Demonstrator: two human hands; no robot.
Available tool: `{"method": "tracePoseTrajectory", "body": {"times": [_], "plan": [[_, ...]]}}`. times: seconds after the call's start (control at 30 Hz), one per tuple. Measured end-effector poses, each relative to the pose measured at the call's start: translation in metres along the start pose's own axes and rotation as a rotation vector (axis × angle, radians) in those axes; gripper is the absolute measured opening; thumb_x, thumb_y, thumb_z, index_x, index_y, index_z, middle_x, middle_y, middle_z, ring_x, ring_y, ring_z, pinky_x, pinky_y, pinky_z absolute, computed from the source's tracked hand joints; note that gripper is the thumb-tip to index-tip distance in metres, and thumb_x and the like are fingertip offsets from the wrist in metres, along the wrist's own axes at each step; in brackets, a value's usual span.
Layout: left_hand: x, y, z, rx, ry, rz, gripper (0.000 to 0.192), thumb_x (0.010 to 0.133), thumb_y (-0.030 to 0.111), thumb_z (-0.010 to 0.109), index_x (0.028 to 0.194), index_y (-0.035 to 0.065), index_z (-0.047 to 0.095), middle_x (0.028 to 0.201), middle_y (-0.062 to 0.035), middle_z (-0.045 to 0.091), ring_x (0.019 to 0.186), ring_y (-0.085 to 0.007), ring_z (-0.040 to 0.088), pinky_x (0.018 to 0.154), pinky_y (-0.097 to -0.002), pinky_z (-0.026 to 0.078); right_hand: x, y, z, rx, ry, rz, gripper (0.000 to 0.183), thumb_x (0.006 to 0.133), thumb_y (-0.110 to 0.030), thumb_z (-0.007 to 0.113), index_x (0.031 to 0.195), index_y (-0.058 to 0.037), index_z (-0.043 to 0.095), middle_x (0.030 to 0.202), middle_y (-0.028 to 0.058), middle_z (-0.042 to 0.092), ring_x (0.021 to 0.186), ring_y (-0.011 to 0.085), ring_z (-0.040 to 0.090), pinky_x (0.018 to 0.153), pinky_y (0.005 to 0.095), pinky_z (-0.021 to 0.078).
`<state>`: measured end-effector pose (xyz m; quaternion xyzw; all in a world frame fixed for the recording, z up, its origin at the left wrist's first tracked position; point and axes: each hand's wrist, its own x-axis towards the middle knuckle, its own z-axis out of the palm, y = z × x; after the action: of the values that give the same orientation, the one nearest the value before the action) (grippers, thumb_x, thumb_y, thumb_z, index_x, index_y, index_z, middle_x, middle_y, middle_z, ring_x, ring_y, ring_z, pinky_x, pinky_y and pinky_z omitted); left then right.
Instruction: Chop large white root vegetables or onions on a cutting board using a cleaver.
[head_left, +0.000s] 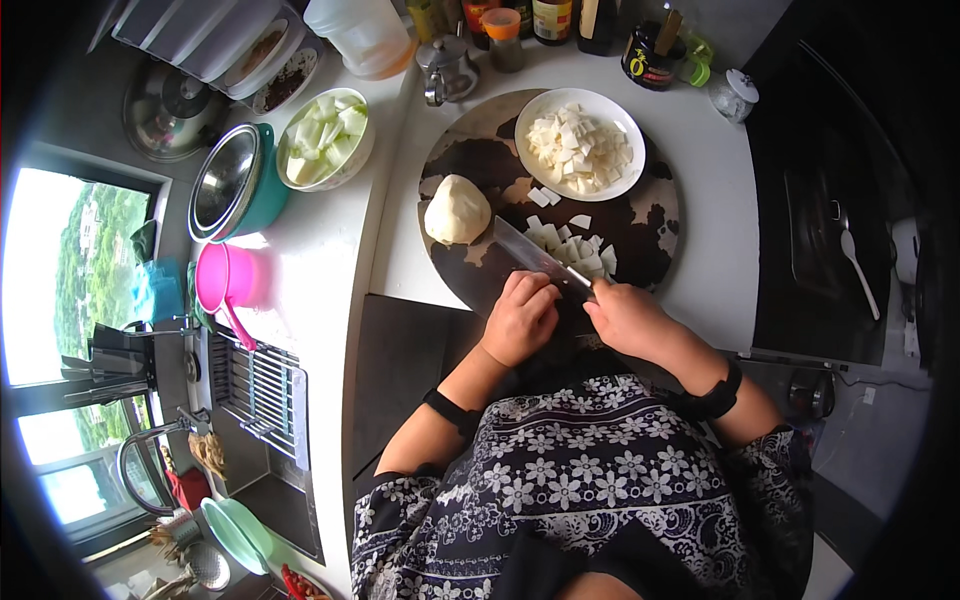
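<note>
My right hand (626, 315) grips the handle of a kitchen knife (531, 249), whose broad blade points up and left over the round dark cutting board (480, 157). Curled at the board's near edge, my left hand (523, 315) is close beside the blade; whether its fingers hold anything is hidden. Cut white vegetable pieces (589, 253) lie just beyond the knife. A large peeled white vegetable (457, 210) rests at the board's left, near the blade tip. On the board's far part stands a white bowl (636, 154) of diced white pieces (577, 146).
Left of the board stand a bowl of pale green slices (326, 139), a teal pot (262, 187) and a pink dipper (225, 277). A metal cruet (448, 71) and several bottles line the back. A black cooktop (817, 225) with a spoon (857, 270) is at right.
</note>
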<state>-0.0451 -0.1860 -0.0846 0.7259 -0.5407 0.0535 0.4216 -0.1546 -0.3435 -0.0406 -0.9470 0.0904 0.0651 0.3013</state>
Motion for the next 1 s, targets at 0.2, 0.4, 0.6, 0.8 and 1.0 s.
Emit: {"method": "tracePoseTrajectory", "body": {"times": [0.2, 0.4, 0.6, 0.8, 1.0], "plan": [[-0.002, -0.001, -0.001, 0.018, -0.018, 0.007, 0.027, 0.062, -0.004, 0.064, 0.088, 0.0014, 0.059, 0.093, -0.0119, 0.054, 0.085, -0.0304, 0.054, 0.072, -0.0356, 0.049, -0.001, -0.011, -0.013, 0.006, -0.045, 0.009, 0.017, 0.085, -0.017, 0.054, 0.083, -0.0001, 0.05, 0.063, 0.0184, 0.06, 0.06, 0.0368, 0.061, 0.056, 0.0455, 0.0489], [-0.002, 0.001, 0.0, 0.004, -0.001, -0.002, 0.027, 0.061, -0.007, 0.063, 0.085, 0.0022, 0.059, 0.089, -0.0114, 0.055, 0.081, -0.031, 0.054, 0.07, -0.0369, 0.047, 0.002, -0.004, 0.008, -0.04, -0.022, 0.015, 0.018, 0.085, -0.018, 0.054, 0.083, -0.0009, 0.049, 0.063, 0.0175, 0.059, 0.061, 0.0372, 0.061, 0.056, 0.0456, 0.0489], [0.001, 0.0, 0.001, 0.061, -0.042, -0.013, 0.024, 0.066, -0.003, 0.064, 0.089, 0.0023, 0.059, 0.093, -0.0115, 0.055, 0.085, -0.0304, 0.054, 0.073, -0.0365, 0.048, 0.003, 0.004, -0.023, 0.041, 0.11, -0.062, 0.017, 0.084, -0.018, 0.055, 0.084, -0.0028, 0.049, 0.062, 0.0161, 0.059, 0.059, 0.0376, 0.06, 0.055, 0.0467, 0.0482], [0.018, 0.008, -0.012, 0.085, -0.07, 0.018, 0.022, 0.069, 0.0, 0.065, 0.09, 0.0028, 0.058, 0.093, -0.0117, 0.055, 0.083, -0.0305, 0.054, 0.071, -0.0367, 0.047, 0.015, 0.027, -0.077, -0.205, 0.369, -0.177, 0.025, 0.069, -0.009, 0.064, 0.084, -0.0033, 0.045, 0.062, 0.0155, 0.059, 0.061, 0.0356, 0.06, 0.056, 0.0446, 0.0474], [0.093, 0.026, -0.036, 0.015, -0.041, 0.1, 0.023, 0.07, 0.002, 0.069, 0.091, 0.0048, 0.061, 0.09, -0.0106, 0.057, 0.082, -0.0299, 0.056, 0.07, -0.0381, 0.047, 0.032, 0.047, -0.091, -0.363, 0.447, -0.216, 0.032, 0.063, -0.006, 0.07, 0.085, -0.0042, 0.047, 0.076, 0.0128, 0.061, 0.072, 0.032, 0.061, 0.063, 0.0406, 0.0476]]}}
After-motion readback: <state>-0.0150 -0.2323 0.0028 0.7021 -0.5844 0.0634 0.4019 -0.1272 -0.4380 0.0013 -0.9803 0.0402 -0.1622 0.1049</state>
